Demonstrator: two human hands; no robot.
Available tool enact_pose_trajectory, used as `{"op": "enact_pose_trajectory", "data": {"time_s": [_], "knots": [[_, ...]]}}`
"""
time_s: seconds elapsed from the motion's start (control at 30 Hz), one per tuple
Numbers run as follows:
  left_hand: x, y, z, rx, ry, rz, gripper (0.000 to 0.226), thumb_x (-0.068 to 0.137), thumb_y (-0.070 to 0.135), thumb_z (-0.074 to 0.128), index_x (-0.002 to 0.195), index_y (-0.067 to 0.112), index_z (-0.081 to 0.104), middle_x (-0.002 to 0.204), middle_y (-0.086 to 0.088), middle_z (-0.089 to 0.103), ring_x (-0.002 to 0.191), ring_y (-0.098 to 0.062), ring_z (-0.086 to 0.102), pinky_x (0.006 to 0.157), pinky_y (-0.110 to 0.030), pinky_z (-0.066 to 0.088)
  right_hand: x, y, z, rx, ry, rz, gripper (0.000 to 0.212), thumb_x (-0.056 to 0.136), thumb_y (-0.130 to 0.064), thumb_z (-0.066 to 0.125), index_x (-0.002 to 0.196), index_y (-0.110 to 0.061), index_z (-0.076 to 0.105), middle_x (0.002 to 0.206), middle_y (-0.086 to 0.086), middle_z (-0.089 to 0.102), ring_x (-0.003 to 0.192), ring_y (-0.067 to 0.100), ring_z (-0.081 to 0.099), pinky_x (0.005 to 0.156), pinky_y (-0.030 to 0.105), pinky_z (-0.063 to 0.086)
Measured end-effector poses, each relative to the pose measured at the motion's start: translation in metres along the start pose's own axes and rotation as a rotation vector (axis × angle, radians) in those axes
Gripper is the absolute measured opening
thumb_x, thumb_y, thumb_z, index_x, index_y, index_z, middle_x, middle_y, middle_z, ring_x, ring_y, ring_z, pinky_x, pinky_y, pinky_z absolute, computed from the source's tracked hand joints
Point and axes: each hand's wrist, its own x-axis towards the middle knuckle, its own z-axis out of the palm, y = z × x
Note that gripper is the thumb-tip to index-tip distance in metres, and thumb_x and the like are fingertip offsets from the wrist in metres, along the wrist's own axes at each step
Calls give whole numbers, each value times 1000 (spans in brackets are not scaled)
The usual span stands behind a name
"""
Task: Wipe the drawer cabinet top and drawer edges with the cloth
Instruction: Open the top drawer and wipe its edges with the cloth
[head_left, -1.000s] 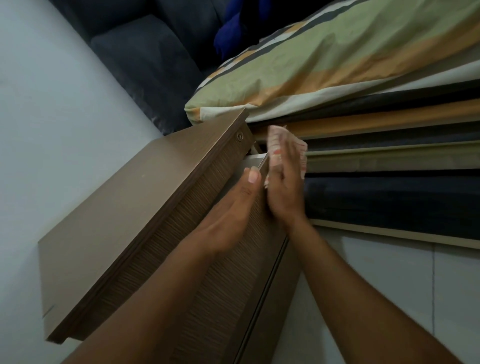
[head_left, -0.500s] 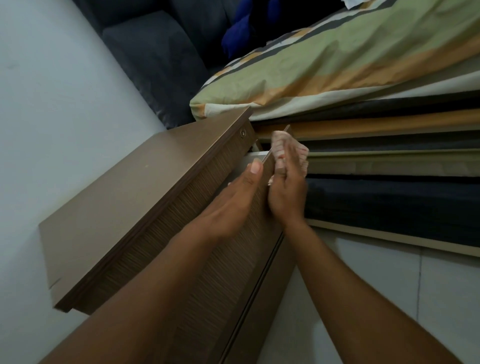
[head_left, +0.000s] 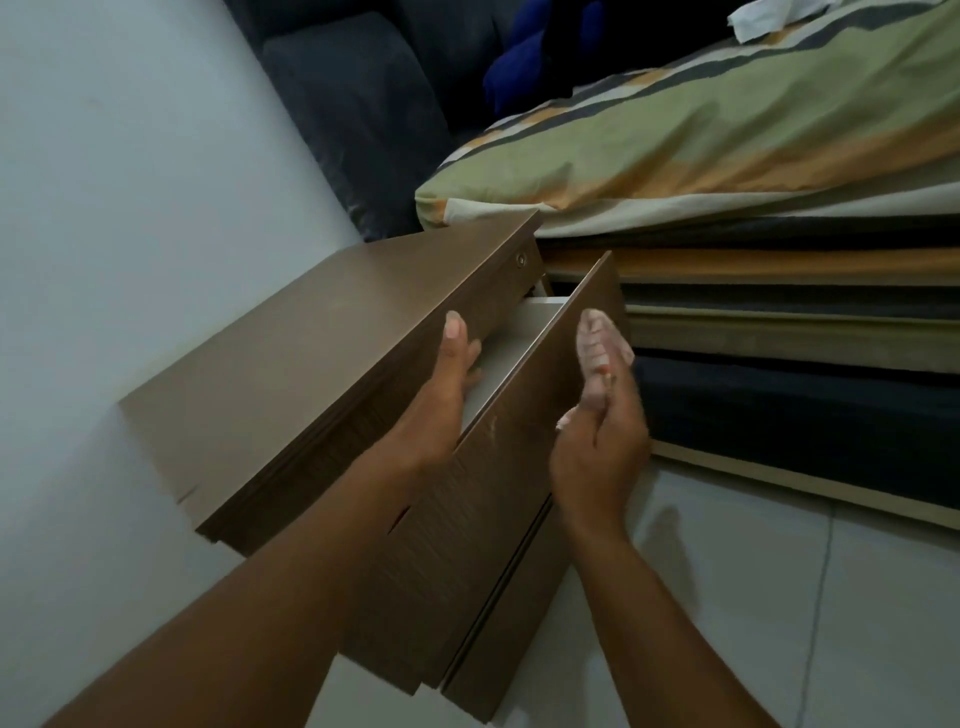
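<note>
A brown drawer cabinet stands against the wall, its flat top (head_left: 311, 374) bare. The top drawer (head_left: 550, 395) is pulled partly out, showing a pale inner wall. My left hand (head_left: 441, 400) reaches into the gap, fingers inside the drawer and thumb up against the cabinet's front edge. My right hand (head_left: 597, 452) holds a pink-and-white cloth (head_left: 597, 348) bunched in its fingers, just right of the drawer front and slightly off it. A lower drawer front (head_left: 498, 639) sits below, closed.
A bed with a green, orange and grey striped cover (head_left: 701, 130) lies close on the right, its layered mattress edges (head_left: 805, 364) beside the drawer. A dark cushion (head_left: 353, 104) leans at the wall behind. Pale floor tiles (head_left: 779, 597) lie below right.
The top drawer has come further out. My left hand moved from the drawer front into the opening. My right hand with the cloth dropped lower and away from the drawer's top corner.
</note>
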Motion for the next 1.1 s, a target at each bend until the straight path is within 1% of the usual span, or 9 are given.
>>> {"op": "enact_pose_trajectory", "data": {"time_s": [0.17, 0.37, 0.43, 0.5, 0.7, 0.8, 0.9, 1.07, 1.1], "knots": [[-50, -34, -32, -9, -56, -117, 82, 88, 77, 2, 157, 39, 25, 164, 1, 27, 153, -21, 19, 121, -50, 10, -128, -4, -7, 23, -86, -258, 43, 101, -12, 40, 142, -2, 50, 151, 7, 49, 144, 20, 41, 115, 41, 40], [-59, -43, -28, -70, -161, -115, 111, 61, 99, 23, 156, 43, 23, 167, 11, 15, 152, -11, 13, 126, -47, 7, -185, 11, 10, 17, -323, -336, 49, 100, -10, 40, 149, -8, 41, 162, 2, 32, 150, 26, 28, 121, 48, 25], [-60, -42, -27, -57, -225, -86, 108, 61, 101, 26, 153, 44, 31, 163, 14, 27, 149, -7, 24, 126, -43, 12, -166, 11, 17, 42, -328, -332, 49, 102, -13, 38, 152, -9, 35, 164, 2, 28, 152, 23, 24, 123, 48, 21], [-62, -43, -27, 13, -238, -15, 87, 66, 99, 25, 136, 54, 51, 148, 23, 47, 137, 5, 40, 124, -35, 17, -129, 15, 26, 88, -309, -265, 49, 104, -16, 36, 153, -11, 32, 163, 2, 28, 152, 20, 23, 122, 53, 23], [-62, -41, -26, 205, -190, 18, 84, 82, 86, 15, 156, 46, 11, 165, 21, 8, 149, 2, 5, 122, -35, 6, -15, 32, 38, -69, -133, 105, 51, 104, -22, 37, 153, -35, 32, 154, 6, 44, 138, 29, 44, 111, 51, 41], [-63, -39, -26, 260, -187, 20, 79, 85, 81, 14, 156, 46, 10, 164, 23, 8, 142, 9, 5, 116, -28, 5, -4, 55, 29, 4, -8, 440, 42, 96, -59, 35, 134, -52, 51, 136, -1, 61, 120, 20, 59, 103, 50, 49], [-61, -43, -28, 324, -159, 36, 78, 86, 85, 12, 155, 50, 10, 165, 23, 8, 147, 6, 1, 123, -36, 1, -40, 59, 17, 128, 88, 639, 35, 102, -51, 42, 124, -38, 66, 124, -1, 69, 108, 21, 66, 92, 47, 58], [-52, -43, -27, 444, -146, 108, 84, 80, 90, 15, 155, 53, 7, 166, 20, 9, 154, -5, 1, 126, -48, 6, -115, 20, 4, 99, 33, 126, 40, 105, -9, 43, 144, -15, 51, 143, -8, 55, 130, -7, 49, 108, 17, 41], [-49, -38, -24, 414, -162, 111, 83, 79, 90, 16, 154, 54, 10, 166, 21, 10, 153, -5, 3, 126, -47, 7, -117, 19, 7, 79, -11, 19, 41, 105, -8, 43, 145, -14, 49, 146, -6, 52, 135, -4, 46, 111, 19, 38]]}}
